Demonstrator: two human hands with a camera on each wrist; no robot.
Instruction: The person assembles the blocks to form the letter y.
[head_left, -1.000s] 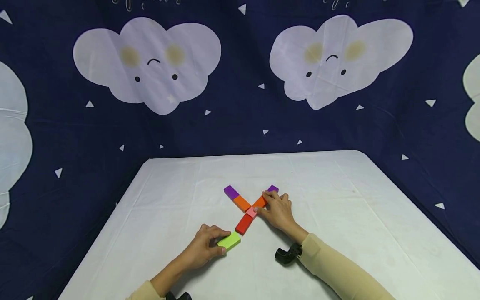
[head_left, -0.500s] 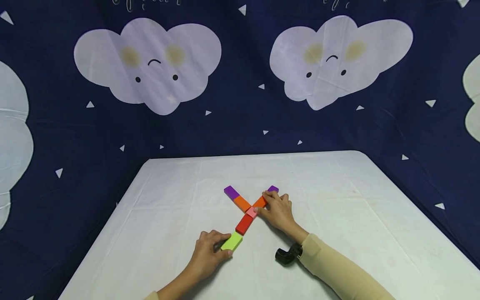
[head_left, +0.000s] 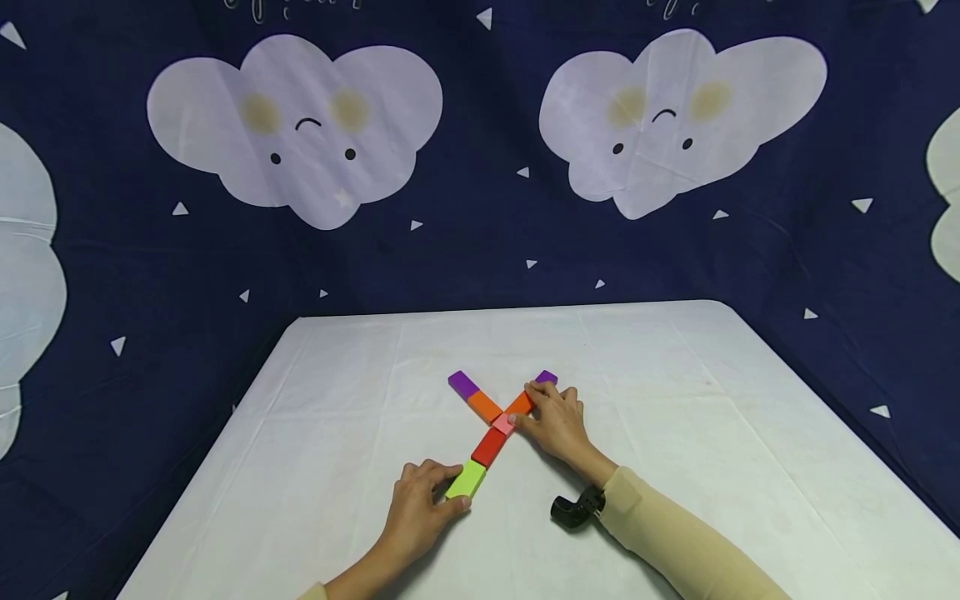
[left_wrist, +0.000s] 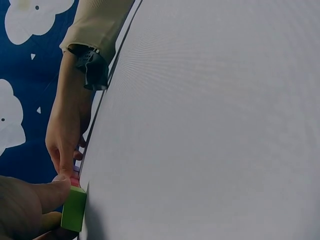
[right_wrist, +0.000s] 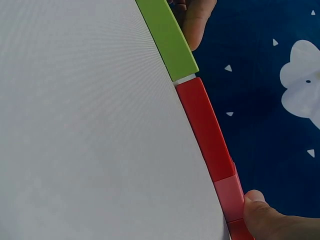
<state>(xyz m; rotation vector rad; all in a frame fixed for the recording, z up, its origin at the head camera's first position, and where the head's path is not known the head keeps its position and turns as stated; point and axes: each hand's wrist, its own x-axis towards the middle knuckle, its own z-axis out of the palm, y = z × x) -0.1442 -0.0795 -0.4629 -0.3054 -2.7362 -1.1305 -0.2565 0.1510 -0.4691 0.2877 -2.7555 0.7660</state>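
Observation:
My left hand (head_left: 416,508) pinches a lime green block (head_left: 467,481) between thumb and fingers, low at the near end of the diagonal row. In the right wrist view a narrow pale gap shows between the green block and the red block (right_wrist: 205,127). Past the red one sits a pink block (head_left: 502,425) where two arms meet. My right hand (head_left: 561,423) rests its thumb at the pink block's top edge, its index fingertip over the orange block (head_left: 519,404); a purple block (head_left: 547,377) lies beyond. The right fingertips are hidden from the right wrist view.
The other arm, an orange block (head_left: 483,407) and a purple block (head_left: 462,384), slants to the back left. White cloth covers the table (head_left: 675,467). A dark blue curtain (head_left: 480,258) with clouds hangs behind. A black wrist device (head_left: 576,510) sits under the right sleeve.
My left hand has brought the lime green block to the right, turning it into line with the red block and nearer its end. The right hand stays in place.

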